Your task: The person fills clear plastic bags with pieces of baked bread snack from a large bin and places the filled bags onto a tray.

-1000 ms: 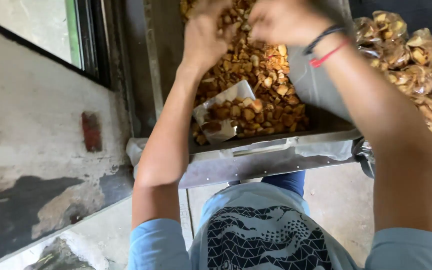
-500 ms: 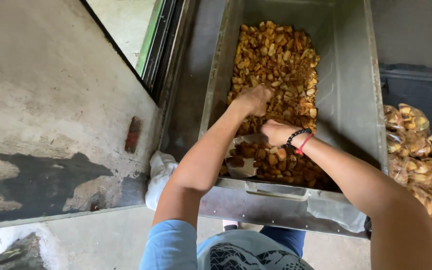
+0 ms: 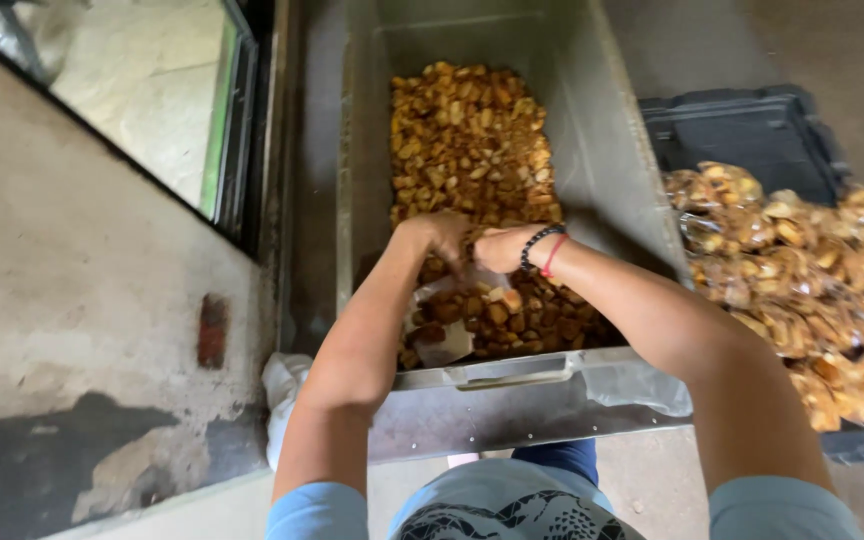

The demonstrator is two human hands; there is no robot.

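A long grey metal bin [image 3: 612, 190] holds a heap of small golden-brown fried snack pieces [image 3: 467, 140]. Both my hands are down in the near half of the heap, close together. My left hand [image 3: 439, 240] is curled over the pieces, and my right hand [image 3: 497, 250], with a black and a red band on its wrist, presses against it. What the fingers hold is hidden among the snacks. A clear plastic bag [image 3: 442, 340] with some pieces in it lies just below my hands.
A pile of filled clear snack bags [image 3: 802, 270] lies on a dark crate [image 3: 752, 130] to the right. A worn concrete wall [image 3: 82, 300] with a window opening [image 3: 152, 90] stands on the left. A white plastic scrap [image 3: 282, 390] sits by the bin's near corner.
The camera has tilted so more of the bin shows. My two hands have drawn together and sunk lower into the snack heap above the plastic bag.
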